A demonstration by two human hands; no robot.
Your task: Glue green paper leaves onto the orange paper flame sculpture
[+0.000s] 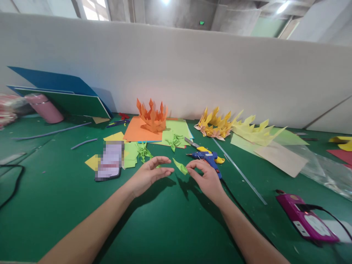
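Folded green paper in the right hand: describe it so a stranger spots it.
Over the green table, find the right hand. Its fingertips pinch the folded paper. Unlike the green paper clusters behind, it is held above the table.

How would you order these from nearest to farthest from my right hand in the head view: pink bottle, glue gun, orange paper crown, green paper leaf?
1. Green paper leaf: held in your right hand.
2. Glue gun: just beyond that hand.
3. Orange paper crown: farther back, to the left.
4. Pink bottle: far left, toward the back.
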